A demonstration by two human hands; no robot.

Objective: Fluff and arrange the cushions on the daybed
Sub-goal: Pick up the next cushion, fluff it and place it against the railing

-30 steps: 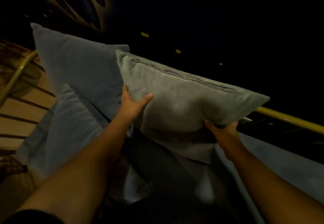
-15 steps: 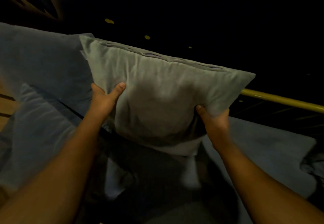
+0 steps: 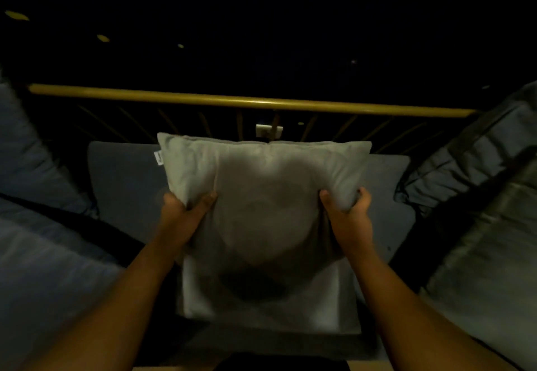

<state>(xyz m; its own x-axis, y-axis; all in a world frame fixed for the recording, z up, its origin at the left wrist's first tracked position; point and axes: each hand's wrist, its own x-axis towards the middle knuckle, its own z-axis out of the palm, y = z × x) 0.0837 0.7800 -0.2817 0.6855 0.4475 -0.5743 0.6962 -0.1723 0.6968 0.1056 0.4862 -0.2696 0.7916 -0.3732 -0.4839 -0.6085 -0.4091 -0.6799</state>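
A pale grey square cushion is held up in front of me, over the middle of the daybed seat. My left hand grips its left side and my right hand grips its right side, thumbs pressed into the front face. A small white label sticks out at the cushion's upper left corner. Its lower part hangs toward me between my forearms. The scene is dim.
A blue-grey cushion leans at the far left with another blue-grey cushion below it. Dark grey cushions are piled at the right. A brass-coloured rail with thin spokes runs along the back.
My view has swung to the right, facing the back rail. The grey cushion has moved from beside the left cushions to the middle of the daybed, both hands still gripping its sides.
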